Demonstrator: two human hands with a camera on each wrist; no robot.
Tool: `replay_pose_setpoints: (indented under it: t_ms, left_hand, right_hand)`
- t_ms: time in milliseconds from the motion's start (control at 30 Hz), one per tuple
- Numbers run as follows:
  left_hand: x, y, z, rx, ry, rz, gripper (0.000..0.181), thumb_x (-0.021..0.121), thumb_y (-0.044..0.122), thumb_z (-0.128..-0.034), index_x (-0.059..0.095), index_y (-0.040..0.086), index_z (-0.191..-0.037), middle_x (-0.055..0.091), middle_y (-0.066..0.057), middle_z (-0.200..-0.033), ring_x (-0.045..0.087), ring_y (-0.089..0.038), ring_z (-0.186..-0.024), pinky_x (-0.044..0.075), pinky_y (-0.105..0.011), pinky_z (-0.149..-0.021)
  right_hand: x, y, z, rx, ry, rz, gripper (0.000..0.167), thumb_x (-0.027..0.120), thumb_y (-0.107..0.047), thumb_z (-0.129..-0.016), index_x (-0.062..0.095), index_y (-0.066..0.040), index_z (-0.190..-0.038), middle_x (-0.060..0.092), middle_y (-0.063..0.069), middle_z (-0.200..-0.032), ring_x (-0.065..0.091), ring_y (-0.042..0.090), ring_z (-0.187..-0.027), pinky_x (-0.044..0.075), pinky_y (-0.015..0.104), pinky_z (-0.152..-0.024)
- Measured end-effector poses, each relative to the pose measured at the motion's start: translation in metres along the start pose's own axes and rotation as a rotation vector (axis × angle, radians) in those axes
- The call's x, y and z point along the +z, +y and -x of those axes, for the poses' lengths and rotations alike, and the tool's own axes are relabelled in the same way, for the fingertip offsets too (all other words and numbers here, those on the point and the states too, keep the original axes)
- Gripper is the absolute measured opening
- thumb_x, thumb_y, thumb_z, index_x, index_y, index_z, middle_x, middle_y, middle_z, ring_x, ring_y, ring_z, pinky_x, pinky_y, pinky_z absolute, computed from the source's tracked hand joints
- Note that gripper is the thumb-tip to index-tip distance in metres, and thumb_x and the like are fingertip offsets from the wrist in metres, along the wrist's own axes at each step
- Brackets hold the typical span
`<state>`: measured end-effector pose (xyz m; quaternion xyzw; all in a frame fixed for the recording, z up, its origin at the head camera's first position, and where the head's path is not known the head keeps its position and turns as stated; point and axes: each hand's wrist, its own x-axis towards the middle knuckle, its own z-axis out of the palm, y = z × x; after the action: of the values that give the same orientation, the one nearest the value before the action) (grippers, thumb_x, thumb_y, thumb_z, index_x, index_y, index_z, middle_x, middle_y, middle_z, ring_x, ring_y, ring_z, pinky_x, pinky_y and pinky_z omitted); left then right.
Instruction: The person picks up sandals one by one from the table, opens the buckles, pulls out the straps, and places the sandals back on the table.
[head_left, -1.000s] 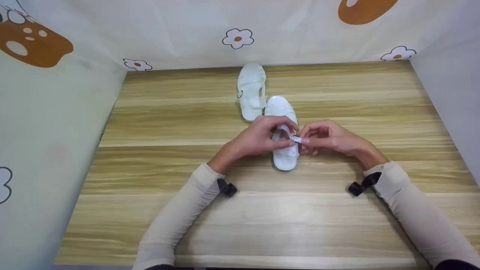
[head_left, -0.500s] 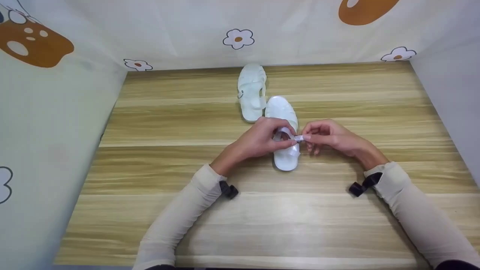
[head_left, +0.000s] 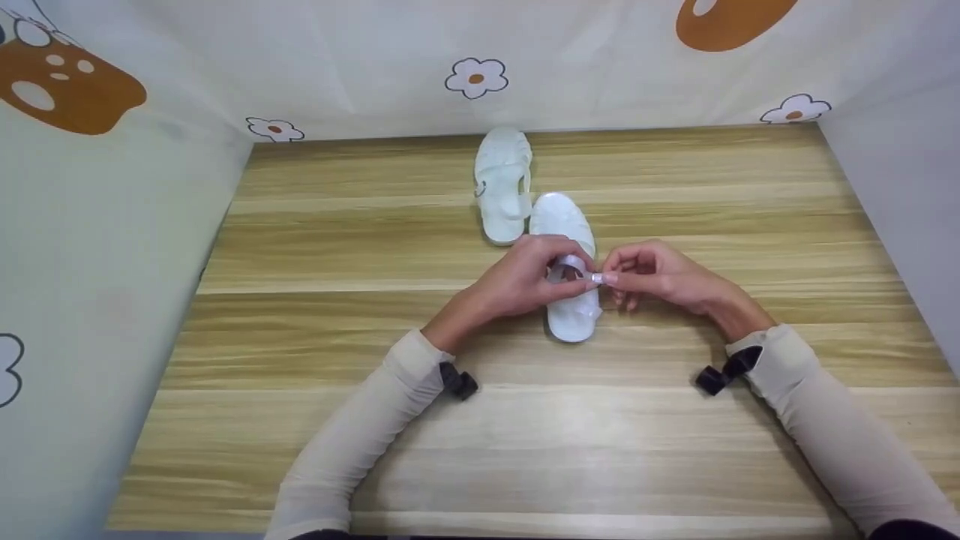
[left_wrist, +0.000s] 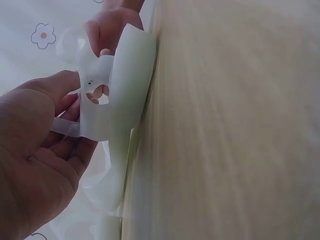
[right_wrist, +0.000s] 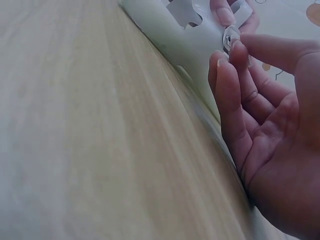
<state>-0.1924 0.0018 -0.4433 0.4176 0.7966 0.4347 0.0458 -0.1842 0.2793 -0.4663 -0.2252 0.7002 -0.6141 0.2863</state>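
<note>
A white sandal (head_left: 561,214) lies on the wooden tabletop with its toe pointing away from me. Bent over its heel end, my left hand (head_left: 521,276) pinches the sandal's strap (head_left: 572,262) between thumb and fingers. From the other side my right hand (head_left: 667,276) pinches the strap's end at a small metal buckle (right_wrist: 230,39). The two hands' fingertips nearly meet there. In the left wrist view the strap (left_wrist: 65,126) runs between the fingers of my left hand (left_wrist: 40,145). Fingertips hide how the strap sits in the buckle.
A second white sandal (head_left: 502,154) lies behind and to the left, close to the first, near the back wall (head_left: 375,67). Pale walls with printed flowers border the wooden tabletop (head_left: 337,330) at the back and both sides.
The strap end and buckle between my fingertips have turned from slanting to nearly level, and less of the strap end shows. Both hands have shifted only slightly; the sandals stay in place.
</note>
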Motion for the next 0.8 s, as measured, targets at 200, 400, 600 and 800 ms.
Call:
replay_pose_setpoints:
  t_ms: [200,400,600,800]
  left_hand:
    - [-0.0027,-0.0023,0.0006,-0.012,-0.001,0.025,0.021,0.085,0.026,-0.0959,0.082,0.012,-0.111,0.082,0.002,-0.105,0.069,-0.01,-0.095,0.056,-0.025,-0.087]
    - [-0.0029,-0.0038,0.0016,-0.018,0.006,0.036,0.02,0.087,0.024,-0.0941,0.083,0.011,-0.109,0.082,0.001,-0.104,0.069,-0.011,-0.094,0.055,-0.024,-0.087]
    - [-0.0016,-0.0031,0.0004,-0.019,0.005,0.013,0.021,0.087,0.026,-0.0942,0.083,0.012,-0.11,0.082,0.001,-0.105,0.069,-0.01,-0.097,0.055,-0.025,-0.091]
    - [-0.0002,-0.0033,-0.0002,-0.022,0.001,0.017,0.022,0.087,0.025,-0.0948,0.083,0.012,-0.112,0.083,0.0,-0.108,0.071,-0.01,-0.101,0.056,-0.025,-0.095]
  right_hand:
    - [-0.0027,-0.0007,0.0002,-0.012,-0.005,-0.019,0.026,0.066,-0.01,-0.106,0.063,0.015,-0.111,0.073,0.015,-0.088,0.071,0.021,-0.072,0.063,0.034,-0.062]
    - [-0.0009,0.0014,-0.0011,-0.018,0.013,-0.023,0.027,0.067,-0.009,-0.106,0.063,0.017,-0.111,0.073,0.013,-0.087,0.071,0.02,-0.07,0.063,0.032,-0.062]
    - [0.0004,0.002,-0.0012,-0.024,0.022,-0.022,0.025,0.068,-0.009,-0.106,0.064,0.016,-0.11,0.073,0.013,-0.086,0.07,0.019,-0.071,0.062,0.03,-0.062]
    - [0.001,0.0034,-0.0004,-0.016,0.049,-0.016,0.024,0.068,-0.01,-0.106,0.066,0.014,-0.111,0.073,0.015,-0.087,0.07,0.017,-0.071,0.062,0.029,-0.062]
